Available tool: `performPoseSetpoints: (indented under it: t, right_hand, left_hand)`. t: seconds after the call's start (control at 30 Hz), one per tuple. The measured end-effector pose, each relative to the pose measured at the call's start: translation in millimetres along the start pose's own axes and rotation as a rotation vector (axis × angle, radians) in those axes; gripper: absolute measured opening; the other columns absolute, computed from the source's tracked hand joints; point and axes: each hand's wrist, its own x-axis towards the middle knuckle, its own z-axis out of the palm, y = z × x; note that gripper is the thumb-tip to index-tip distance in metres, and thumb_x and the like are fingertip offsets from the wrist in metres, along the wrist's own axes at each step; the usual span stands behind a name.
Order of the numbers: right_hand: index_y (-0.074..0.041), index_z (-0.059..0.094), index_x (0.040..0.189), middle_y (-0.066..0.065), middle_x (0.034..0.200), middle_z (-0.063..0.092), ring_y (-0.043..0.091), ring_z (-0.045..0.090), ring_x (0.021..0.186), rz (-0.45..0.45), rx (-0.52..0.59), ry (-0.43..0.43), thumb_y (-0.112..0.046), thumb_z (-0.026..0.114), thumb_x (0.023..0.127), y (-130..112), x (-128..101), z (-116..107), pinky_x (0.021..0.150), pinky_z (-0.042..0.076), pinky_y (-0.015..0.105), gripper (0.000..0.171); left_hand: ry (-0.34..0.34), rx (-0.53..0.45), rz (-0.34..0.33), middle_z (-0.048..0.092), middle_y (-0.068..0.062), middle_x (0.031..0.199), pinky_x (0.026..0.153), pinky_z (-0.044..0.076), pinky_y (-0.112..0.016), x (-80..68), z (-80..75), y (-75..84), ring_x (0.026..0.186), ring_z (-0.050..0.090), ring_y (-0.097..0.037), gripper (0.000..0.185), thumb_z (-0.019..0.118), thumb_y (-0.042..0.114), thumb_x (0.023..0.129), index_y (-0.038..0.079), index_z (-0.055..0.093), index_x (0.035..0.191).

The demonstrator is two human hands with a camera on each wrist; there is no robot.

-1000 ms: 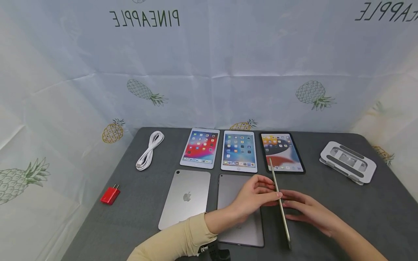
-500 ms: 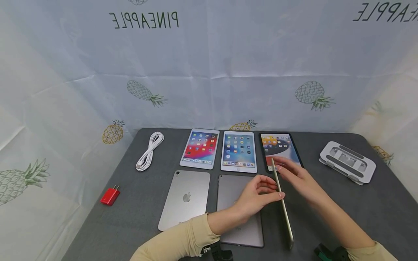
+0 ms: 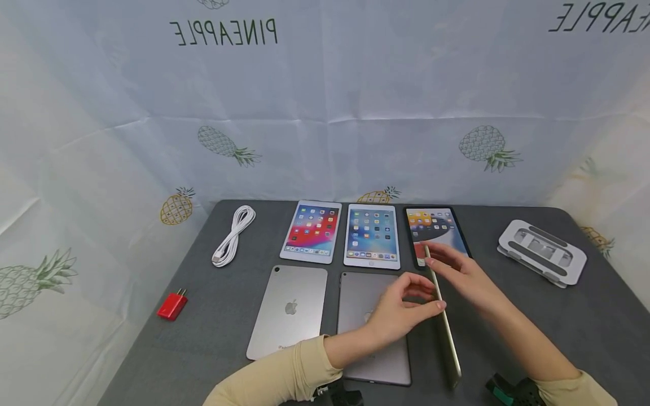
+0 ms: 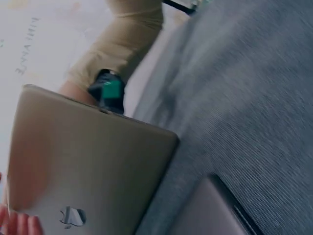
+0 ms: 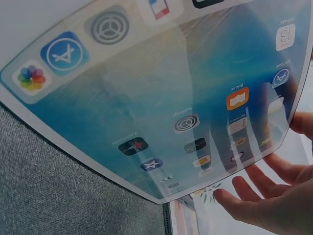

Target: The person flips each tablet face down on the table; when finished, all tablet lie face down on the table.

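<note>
A thin gold tablet (image 3: 447,332) stands on its long edge on the grey table (image 3: 584,316). My left hand (image 3: 401,310) grips it from the left, thumb on the upper edge and fingers on the back. The left wrist view shows that back (image 4: 88,161) with its logo. My right hand (image 3: 462,273) lies with straight fingers against the screen side near the tablet's far end. The lit screen (image 5: 161,98) fills the right wrist view, with fingers (image 5: 254,196) beside it. A dark grey tablet (image 3: 363,293) lies face down under my left wrist.
A silver tablet (image 3: 289,310) lies face down to the left. Three lit tablets sit in a back row: white (image 3: 312,230), white (image 3: 372,234) and black (image 3: 437,225). A white cable (image 3: 232,234), a red plug (image 3: 171,305) and a folding stand (image 3: 541,251) lie toward the table's sides.
My right hand has moved from the middle of the gold tablet's right side up to its far end. My left hand keeps its hold, and the tablet has shifted only slightly.
</note>
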Motion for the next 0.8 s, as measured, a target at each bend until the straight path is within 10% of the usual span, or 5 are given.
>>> performPoseSetpoints:
  t: [0.27,0.63,0.8]
  right_hand:
    - [-0.007,0.036,0.149,0.024,0.144,0.043,0.041,0.042,0.129,-0.005,-0.009,-0.003,-0.034,0.051,0.102,2.0,-1.6,-1.9,0.101,0.035,0.064,0.056]
    - [-0.005,0.033,0.150,0.020,0.145,0.043,0.026,0.048,0.125,-0.033,-0.023,-0.010,-0.030,0.048,0.104,4.8,-6.4,-8.3,0.089,0.045,0.014,0.055]
    - [-0.004,0.030,0.152,0.021,0.148,0.038,0.033,0.044,0.128,-0.019,-0.015,-0.004,-0.031,0.045,0.104,6.9,-9.5,-13.3,0.094,0.048,0.026,0.057]
  left_hand:
    - [-0.056,0.557,0.597,0.058,0.003,0.116,0.091,0.044,-0.015,-11.4,-0.3,0.7,0.112,0.051,-0.001,0.029,0.077,0.020,0.083,0.015,0.061,0.107]
    - [-0.094,0.792,0.876,0.060,0.003,0.115,0.101,0.036,-0.015,-11.9,6.9,-6.3,0.113,0.051,-0.006,0.034,0.082,0.036,0.076,0.017,0.070,0.101]
    - [-0.109,0.860,0.945,0.061,0.002,0.118,0.103,0.035,-0.018,-7.3,10.4,-7.5,0.116,0.052,-0.008,0.034,0.079,0.040,0.079,0.018,0.071,0.104]
